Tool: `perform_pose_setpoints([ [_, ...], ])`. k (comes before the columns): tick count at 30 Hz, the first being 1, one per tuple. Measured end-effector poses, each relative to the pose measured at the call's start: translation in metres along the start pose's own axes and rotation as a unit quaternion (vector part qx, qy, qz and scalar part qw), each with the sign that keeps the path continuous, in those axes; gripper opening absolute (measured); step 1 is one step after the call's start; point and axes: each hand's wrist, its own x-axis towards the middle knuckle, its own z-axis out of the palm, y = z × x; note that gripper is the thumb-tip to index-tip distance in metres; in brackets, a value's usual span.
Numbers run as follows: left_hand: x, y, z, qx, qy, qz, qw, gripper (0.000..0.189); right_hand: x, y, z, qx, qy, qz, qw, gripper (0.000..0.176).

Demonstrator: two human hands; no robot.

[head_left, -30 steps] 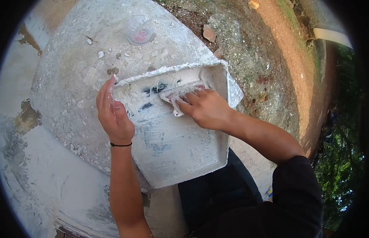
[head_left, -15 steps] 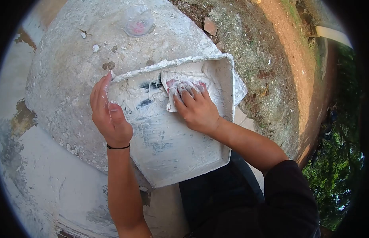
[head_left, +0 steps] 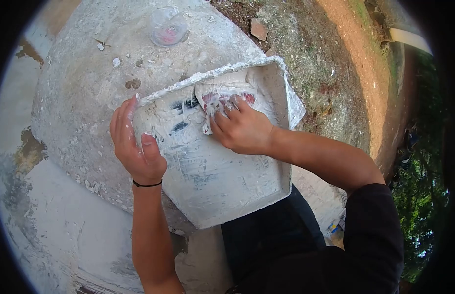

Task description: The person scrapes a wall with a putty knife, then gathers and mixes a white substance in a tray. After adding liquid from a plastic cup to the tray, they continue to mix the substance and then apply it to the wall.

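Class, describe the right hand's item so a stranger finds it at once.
Start with the large, paste-smeared tray. Toward its far rim, the right hand grips a flat, white-coated piece. Red patches on it set it apart from the pale paste around it.

Sunlit orange dirt borders green foliage.

White paste hides much of the tool under the right hand. Pink stuff in the clear container beyond the left hand is too blurred to name.
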Motion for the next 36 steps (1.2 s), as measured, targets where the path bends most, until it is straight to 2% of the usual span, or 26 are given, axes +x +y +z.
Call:
perform_pose_setpoints([
  [4,0.000,0.000,0.001,0.016,0.003,-0.005,1.000,0.054,-0.005,-0.011,-0.010,0.023,0.020,0.048,0.998,0.027],
  [6,0.001,0.000,0.000,0.011,0.002,-0.008,1.000,0.054,-0.009,-0.017,-0.011,0.047,0.064,0.061,0.995,0.027],
  [12,0.001,0.000,0.002,0.000,0.004,-0.016,1.000,0.054,-0.010,-0.009,0.003,0.059,0.054,0.072,0.994,0.031],
  [14,0.002,-0.002,0.001,0.004,0.009,-0.012,1.000,0.054,-0.012,-0.017,-0.004,0.076,0.052,0.110,0.990,0.032],
  [16,0.001,-0.002,0.001,0.007,0.006,-0.014,1.000,0.054,-0.013,-0.019,-0.007,0.063,0.069,0.095,0.991,0.033],
  [23,0.002,0.000,0.000,0.008,-0.001,-0.014,1.000,0.055,-0.008,-0.010,-0.006,0.087,0.022,0.115,0.989,0.035],
  [26,0.001,-0.001,0.000,0.008,-0.005,-0.019,1.000,0.055,-0.015,-0.020,-0.007,0.065,0.045,0.117,0.990,0.035],
  [27,0.002,0.001,-0.001,0.022,-0.012,-0.020,0.999,0.056,-0.008,-0.013,0.000,0.055,0.093,0.117,0.987,0.029],
  [30,0.000,0.002,-0.001,0.034,-0.022,-0.020,0.999,0.058,0.006,-0.005,-0.009,0.051,0.079,0.166,0.982,0.028],
  [36,0.002,0.000,-0.002,0.033,-0.016,-0.018,0.999,0.058,-0.021,-0.027,-0.005,0.066,0.075,0.147,0.984,0.037],
])
